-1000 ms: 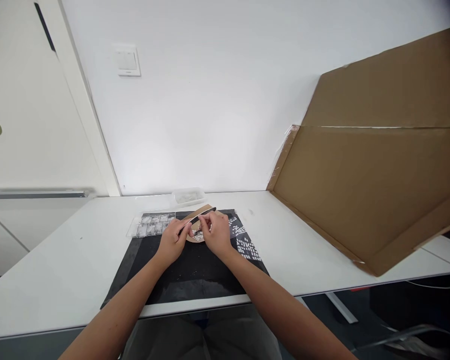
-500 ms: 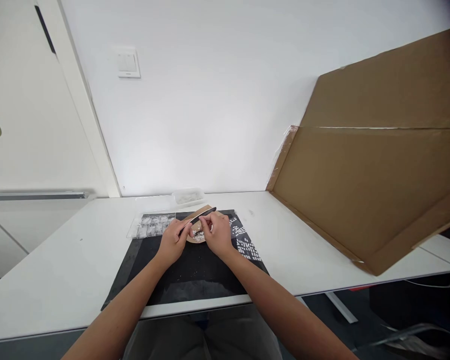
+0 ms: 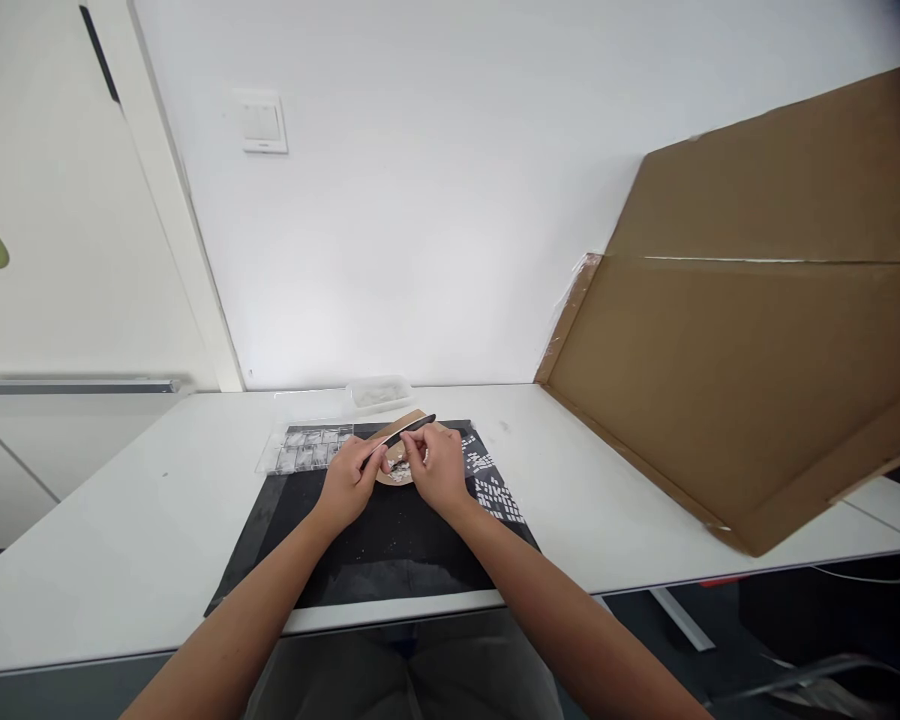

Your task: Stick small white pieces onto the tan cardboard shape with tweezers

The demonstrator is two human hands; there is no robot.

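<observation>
A thin black strip with a pale edge (image 3: 394, 438) slants up to the right between my hands. My left hand (image 3: 351, 482) is closed on its lower left end. The fingers of my right hand (image 3: 439, 468) are pinched together against its middle; anything small between those fingertips is hidden. Under the strip lies a brown rounded card-like piece (image 3: 386, 480), bearing small white bits (image 3: 399, 470). Both hands are over a black mat (image 3: 390, 550), where rows of small white pieces (image 3: 499, 498) lie at the right side.
A clear compartment case (image 3: 304, 452) sits at the mat's back left, with a small translucent tub (image 3: 379, 392) behind it. On the right of the white table (image 3: 120, 530), a large cardboard box (image 3: 750, 370) leans near the wall. A light switch (image 3: 262, 122) is on the wall.
The whole view has shifted slightly to the right. Both hands keep nearly the same grip and place at the strip.
</observation>
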